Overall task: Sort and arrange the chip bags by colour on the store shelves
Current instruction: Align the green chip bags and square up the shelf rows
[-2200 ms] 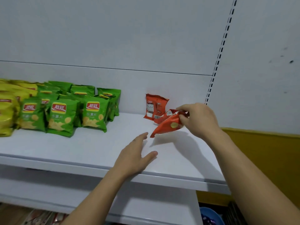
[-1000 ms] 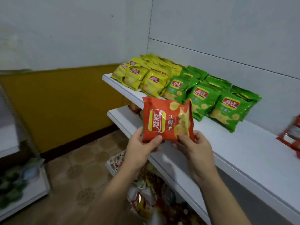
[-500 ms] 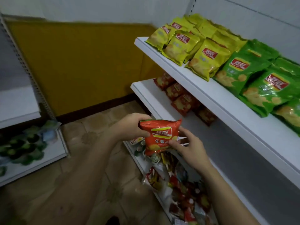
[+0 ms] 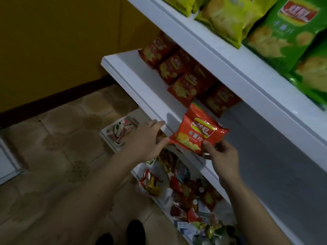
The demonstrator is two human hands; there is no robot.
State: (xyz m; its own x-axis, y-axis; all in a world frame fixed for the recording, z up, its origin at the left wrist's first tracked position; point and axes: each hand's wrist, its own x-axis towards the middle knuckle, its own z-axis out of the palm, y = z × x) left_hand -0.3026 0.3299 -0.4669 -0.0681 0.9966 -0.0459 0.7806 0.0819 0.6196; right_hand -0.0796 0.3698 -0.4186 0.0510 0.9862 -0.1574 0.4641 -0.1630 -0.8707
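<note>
My right hand (image 4: 222, 155) pinches the lower edge of a red chip bag (image 4: 200, 132) and holds it just above the front edge of the middle shelf (image 4: 141, 89). To its left, my left hand (image 4: 146, 139) has straight fingers, and its thumb touches the bag's left corner. Several red chip bags (image 4: 178, 69) lie in a row further back on that shelf, the nearest right behind the held bag. On the top shelf (image 4: 221, 55) lie yellow bags (image 4: 224, 16) and, to their right, green bags (image 4: 283, 34).
The bottom shelf holds a jumble of mixed snack packets (image 4: 187, 190). A white tray of small packets (image 4: 120, 132) lies at its left end. The floor is tiled (image 4: 62, 142) below a yellow wall (image 4: 53, 41). My shoes (image 4: 136, 231) show at the bottom.
The view has dropped from the top shelf to the middle one. The red bag went up and right to that shelf's edge; my left hand's grip loosened to a touch.
</note>
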